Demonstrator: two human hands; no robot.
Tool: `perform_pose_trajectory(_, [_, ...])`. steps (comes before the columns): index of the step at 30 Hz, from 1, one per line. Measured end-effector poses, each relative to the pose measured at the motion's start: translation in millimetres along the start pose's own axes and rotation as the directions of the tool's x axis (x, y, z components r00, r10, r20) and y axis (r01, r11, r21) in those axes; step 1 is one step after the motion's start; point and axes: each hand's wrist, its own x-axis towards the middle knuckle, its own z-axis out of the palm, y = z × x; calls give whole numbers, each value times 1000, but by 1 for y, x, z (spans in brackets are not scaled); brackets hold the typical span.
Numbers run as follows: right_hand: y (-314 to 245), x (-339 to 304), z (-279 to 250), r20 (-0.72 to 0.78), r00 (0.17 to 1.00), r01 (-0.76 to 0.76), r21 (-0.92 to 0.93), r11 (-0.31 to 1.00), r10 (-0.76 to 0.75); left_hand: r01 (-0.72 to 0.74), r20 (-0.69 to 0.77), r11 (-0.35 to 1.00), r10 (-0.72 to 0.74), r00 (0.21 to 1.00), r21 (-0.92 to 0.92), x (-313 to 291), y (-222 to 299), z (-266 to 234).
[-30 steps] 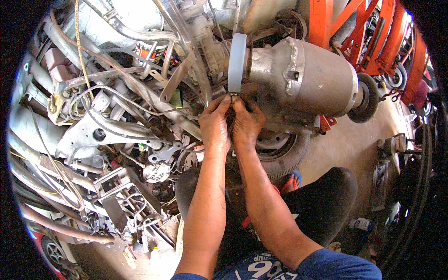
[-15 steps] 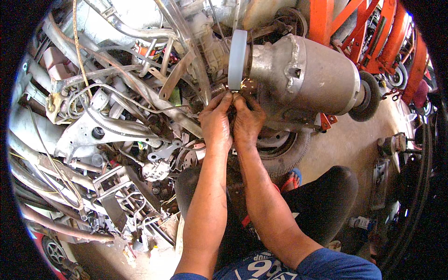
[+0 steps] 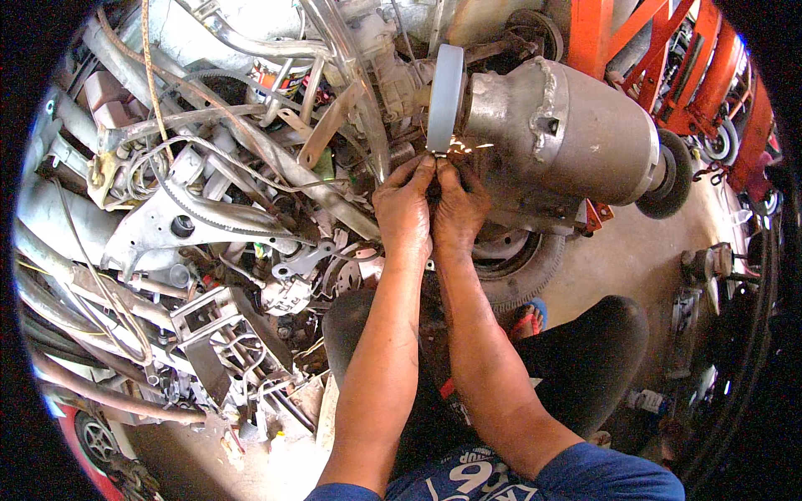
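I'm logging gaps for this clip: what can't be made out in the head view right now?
All in the head view:
Small piece: its shape is unclear; the left grip and right grip cover most of it.
Tire: partly hidden behind the right forearm and grinder motor.
Orange-red frame: cut off by the top edge.
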Motion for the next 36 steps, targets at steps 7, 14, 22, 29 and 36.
perform_pose_trajectory(7, [9, 2, 4, -15, 1000, 7, 12, 1000, -7, -8, -32, 999, 6, 999, -39, -5, 11, 4])
perform_pose_trajectory(14, [-1, 0, 0, -44, 999, -4, -97, 995, 0, 27, 11, 999, -27, 1000, -43, 1, -1, 0])
perform_pose_trajectory(22, [5, 0, 5, -39, 998, 50, -96, 994, -54, 2, -27, 1000, -3, 1000, -23, -1, 5, 1])
perform_pose_trajectory(29, [1, 0, 0, -31, 999, -11, -68, 998, 8, -11, -8, 1000, 11, 1000, -17, 1, -1, 1])
perform_pose_trajectory(36, [-1, 0, 3, -53, 997, -64, -77, 995, 60, 7, -10, 1000, -7, 1000, -13, 3, -3, -1])
